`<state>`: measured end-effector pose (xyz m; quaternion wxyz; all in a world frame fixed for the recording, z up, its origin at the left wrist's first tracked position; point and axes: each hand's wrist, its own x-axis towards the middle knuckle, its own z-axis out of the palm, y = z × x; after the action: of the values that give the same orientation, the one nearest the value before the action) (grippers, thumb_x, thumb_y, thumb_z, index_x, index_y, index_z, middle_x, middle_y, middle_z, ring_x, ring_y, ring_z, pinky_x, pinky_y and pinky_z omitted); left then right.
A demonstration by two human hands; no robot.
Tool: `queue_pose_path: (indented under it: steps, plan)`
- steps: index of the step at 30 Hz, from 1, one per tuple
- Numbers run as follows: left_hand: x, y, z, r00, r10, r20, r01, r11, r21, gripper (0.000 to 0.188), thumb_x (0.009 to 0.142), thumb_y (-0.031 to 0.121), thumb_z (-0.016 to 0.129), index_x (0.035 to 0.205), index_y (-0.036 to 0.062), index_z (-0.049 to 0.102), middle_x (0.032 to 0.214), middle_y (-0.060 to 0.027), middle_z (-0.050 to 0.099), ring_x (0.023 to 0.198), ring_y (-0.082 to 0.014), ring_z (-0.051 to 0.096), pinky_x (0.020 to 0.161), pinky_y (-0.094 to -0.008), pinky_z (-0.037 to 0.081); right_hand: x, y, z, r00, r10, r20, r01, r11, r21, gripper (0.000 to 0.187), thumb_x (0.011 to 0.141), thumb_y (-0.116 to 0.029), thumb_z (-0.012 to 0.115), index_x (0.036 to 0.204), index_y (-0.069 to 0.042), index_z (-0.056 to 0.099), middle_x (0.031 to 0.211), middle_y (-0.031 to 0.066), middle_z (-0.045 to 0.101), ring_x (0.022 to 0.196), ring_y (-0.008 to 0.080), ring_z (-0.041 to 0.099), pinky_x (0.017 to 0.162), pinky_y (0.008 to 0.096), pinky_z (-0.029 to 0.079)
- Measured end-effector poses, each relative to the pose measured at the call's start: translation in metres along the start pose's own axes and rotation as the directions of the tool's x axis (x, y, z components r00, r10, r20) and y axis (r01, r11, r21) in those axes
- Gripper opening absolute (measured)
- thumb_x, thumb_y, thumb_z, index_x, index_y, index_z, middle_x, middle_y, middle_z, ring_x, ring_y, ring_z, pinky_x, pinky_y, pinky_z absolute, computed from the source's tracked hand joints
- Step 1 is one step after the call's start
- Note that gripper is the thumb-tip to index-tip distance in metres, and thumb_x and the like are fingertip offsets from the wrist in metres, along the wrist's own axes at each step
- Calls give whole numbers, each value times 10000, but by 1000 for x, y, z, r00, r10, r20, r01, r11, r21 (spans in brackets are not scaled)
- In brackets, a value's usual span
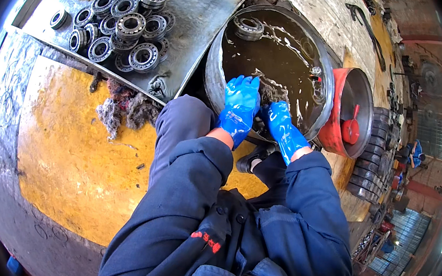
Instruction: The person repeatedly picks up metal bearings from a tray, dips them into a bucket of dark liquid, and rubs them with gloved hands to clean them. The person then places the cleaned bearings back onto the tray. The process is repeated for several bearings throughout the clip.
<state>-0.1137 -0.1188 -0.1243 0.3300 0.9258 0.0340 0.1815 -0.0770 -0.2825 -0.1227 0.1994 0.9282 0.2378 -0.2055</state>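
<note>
My left hand (238,109), in a wet blue rubber glove, is over the near left rim of a round metal drum (215,64). Its fingers bend over something hidden beneath them. My right hand (285,127), gloved the same way, is closed on a dark wad of cotton waste (274,91) just to the right of it. Murky brown liquid (262,51) lies in the drum below both hands. Near the drum's far left wall sits a roller bearing (249,26), partly in the liquid. A small metal and red item (316,75) shows at the right inner side.
A metal tray (200,28) at the left carries several piled bearings (130,26). Grey cotton waste (140,110) lies by its near edge on the yellow floor plate (79,155). Right of the drum stands a red bucket (337,112), beside stacked dark rings (372,159).
</note>
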Motion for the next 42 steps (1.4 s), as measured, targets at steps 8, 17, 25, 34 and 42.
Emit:
queue_pose_path:
  steps: [8, 17, 25, 34, 42]
  plan:
    - [2, 1, -5, 998, 1, 70, 0, 1000, -11, 393, 859, 187, 652, 1234, 82, 699, 1256, -130, 698, 1183, -335, 644, 1040, -466, 475, -33, 14, 2, 996, 79, -33, -57, 899, 433, 364, 981, -377, 599, 1130, -80, 747, 1080, 242, 718, 1024, 411, 693, 852, 455, 565]
    - [2, -3, -6, 999, -7, 42, 7, 1000, 3, 384, 864, 186, 647, 1231, 88, 703, 1224, -126, 709, 1166, -338, 651, 1045, -471, 470, -10, 0, -29, 961, 141, 238, -193, 958, 214, 313, 983, -341, 595, 1121, -120, 771, 1109, 185, 736, 1077, 340, 708, 849, 397, 569]
    - [2, 3, -7, 999, 13, 35, -12, 1000, -24, 380, 850, 160, 660, 1219, 84, 708, 1211, -128, 715, 1153, -333, 660, 1033, -469, 478, -26, 4, -17, 993, -4, 121, 4, 1000, 0, 272, 979, -228, 558, 1140, -166, 768, 1125, 125, 751, 1018, 334, 721, 846, 430, 558]
    - [2, -3, -7, 998, 12, 54, -12, 1000, -7, 380, 853, 165, 659, 1222, 84, 705, 1198, -121, 717, 1141, -327, 663, 1025, -467, 480, -34, 18, -8, 960, 67, 272, -214, 801, 559, 354, 965, -385, 599, 1154, -134, 764, 1163, 158, 740, 1080, 327, 707, 885, 447, 551]
    - [1, -2, -7, 999, 28, 21, -28, 1000, -7, 375, 842, 145, 669, 1208, 77, 711, 1190, -120, 719, 1127, -321, 669, 1009, -462, 491, -15, -3, -23, 987, 10, 162, 0, 998, -59, 276, 966, -309, 607, 1178, -228, 764, 1102, 116, 758, 1054, 314, 724, 826, 429, 565]
